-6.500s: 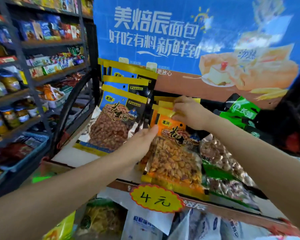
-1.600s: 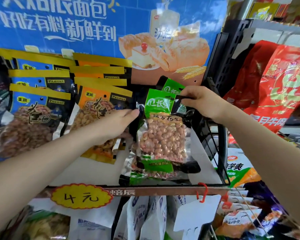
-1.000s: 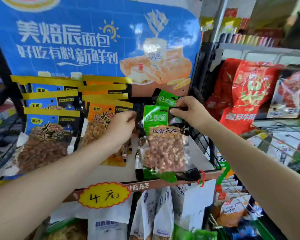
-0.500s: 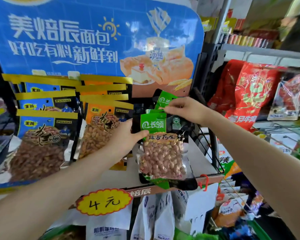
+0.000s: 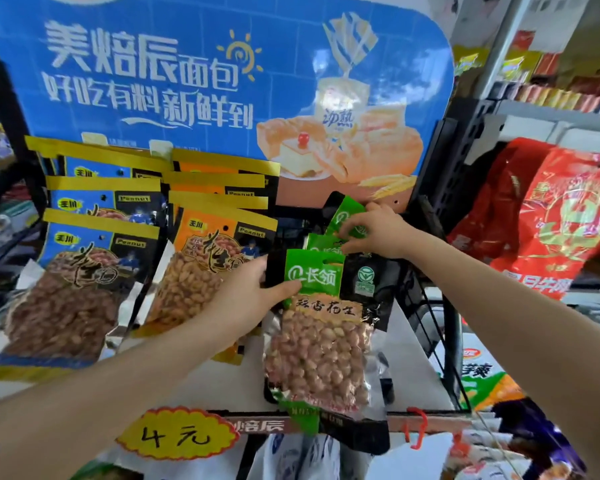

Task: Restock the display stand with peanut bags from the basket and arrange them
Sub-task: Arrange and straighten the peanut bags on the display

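Three columns of peanut bags lean on the display stand (image 5: 329, 426) under a blue bread poster. Blue bags (image 5: 80, 289) fill the left column and orange bags (image 5: 208, 271) the middle one. At the right stand green-topped bags. My left hand (image 5: 253, 292) grips the left edge of the front green bag (image 5: 321, 341), thumb on its green label. My right hand (image 5: 378, 230) pinches the top of the rear green bag (image 5: 347, 216), which sticks up tilted behind the others. No basket is in view.
A yellow price tag (image 5: 177, 436) reading 4 元 hangs on the stand's front lip. White bags hang below it. Black wire rails (image 5: 433, 327) close the stand's right side. Red bags (image 5: 565, 216) fill shelves at the right, with more shelving at the far left.
My left hand shifted from the orange bags onto the front green bag's left edge. My right hand moved up to the rear green bag's top. The view drew closer.
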`<state>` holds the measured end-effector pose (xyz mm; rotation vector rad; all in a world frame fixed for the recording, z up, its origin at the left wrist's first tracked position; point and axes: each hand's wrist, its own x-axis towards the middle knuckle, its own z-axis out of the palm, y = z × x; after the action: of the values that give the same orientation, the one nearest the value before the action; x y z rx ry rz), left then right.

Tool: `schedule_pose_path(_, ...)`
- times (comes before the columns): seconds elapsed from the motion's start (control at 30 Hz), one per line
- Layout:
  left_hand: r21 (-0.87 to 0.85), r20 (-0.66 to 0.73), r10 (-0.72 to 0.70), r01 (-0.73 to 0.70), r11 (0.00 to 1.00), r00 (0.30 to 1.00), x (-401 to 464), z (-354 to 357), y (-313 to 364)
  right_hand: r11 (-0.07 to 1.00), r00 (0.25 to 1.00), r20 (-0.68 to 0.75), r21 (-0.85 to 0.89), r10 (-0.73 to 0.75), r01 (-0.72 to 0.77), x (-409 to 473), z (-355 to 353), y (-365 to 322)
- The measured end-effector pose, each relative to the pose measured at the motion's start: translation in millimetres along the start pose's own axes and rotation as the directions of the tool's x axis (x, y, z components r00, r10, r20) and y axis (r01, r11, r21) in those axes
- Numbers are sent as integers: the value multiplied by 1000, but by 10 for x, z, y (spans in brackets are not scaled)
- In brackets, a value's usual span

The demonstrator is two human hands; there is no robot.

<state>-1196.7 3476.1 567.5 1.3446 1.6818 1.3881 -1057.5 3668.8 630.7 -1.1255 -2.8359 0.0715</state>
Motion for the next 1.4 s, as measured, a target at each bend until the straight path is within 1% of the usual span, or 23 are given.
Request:
schedule_pose_path(0.07,-2,-5,0,0,1000,1000,19,2,15,998,1000,-30,-68,-2,0,19,25,-42)
schedule_pose_path(0.13,9,0,5,-5,1000,1000,27,10,25,997,999,-34,-75,-13,10,11,36,-57)
schedule_pose_path(0.27,32,2,13,-13,999,1000,29,15,44,999,999,40,-48,-4,6,14,-48,-82)
schedule_pose_path(0.43,65,1,36,-36,997,999,30,-11,52,991,998,60,-131,-23,31,29,-30,-219)
schedule_pose_path(0.53,113,-35,56,-52,992,998,24,-31,41,962,992,35,-242,-122,127,60,-108,-331)
schedule_pose_path(0.63,147,-44,64,-57,988,997,12,-35,46,867,961,27,-426,-274,259,140,-158,-418)
schedule_pose_path(0.7,197,-46,74,-63,978,996,-5,-38,60,745,919,32,-575,-392,338,178,-117,-471)
schedule_pose_path(0.77,223,-54,83,-69,972,995,-9,-45,63,639,865,88,-639,-494,429,225,-42,-486)
schedule_pose_path(0.8,221,-54,85,-71,973,995,-10,-50,62,623,846,120,-625,-520,471,243,-24,-484)
schedule_pose_path(0.83,227,-55,87,-72,971,995,-6,-56,57,645,833,140,-569,-534,510,249,-34,-475)
schedule_pose_path(0.87,242,-55,91,-75,967,994,-4,-59,57,707,832,143,-462,-536,535,235,-65,-458)
schedule_pose_path(0.9,257,-55,95,-78,963,994,-4,-58,55,785,845,147,-317,-513,532,219,-109,-430)
schedule_pose_path(0.97,271,-56,106,-87,959,993,-11,-46,58,902,897,148,-56,-417,429,172,-213,-289)
schedule_pose_path(1.0,281,-54,105,-86,956,993,-16,-31,54,936,930,121,-2,-348,351,139,-247,-187)
schedule_pose_path(1.03,295,-53,101,-82,952,993,-19,-15,56,963,960,71,11,-269,269,111,-258,-80)
schedule_pose_path(1.07,304,-56,95,-74,950,994,-12,2,49,983,983,-2,-14,-182,182,86,-245,21)
schedule_pose_path(1.1,304,-66,87,-63,951,994,4,18,37,995,991,-94,-39,-95,92,65,-217,97)
schedule_pose_path(1.17,301,-93,50,-20,953,994,54,48,2,999,968,-246,8,54,-54,44,-114,160)
schedule_pose_path(1.2,295,-104,25,7,956,994,72,59,-4,993,951,-288,61,112,-98,49,-55,145)
schedule_pose_path(1.27,275,-106,-5,34,961,994,101,77,-9,976,935,-297,155,194,-153,69,26,95)
schedule_pose_path(1.3,269,-101,-4,31,963,995,110,82,-3,969,936,-284,190,207,-157,72,39,79)
schedule_pose_path(1.37,270,-91,0,24,963,996,106,103,20,969,952,-250,216,174,-121,29,22,62)
schedule_pose_path(1.4,271,-90,3,21,962,996,107,115,23,974,961,-244,214,127,-74,4,2,64)
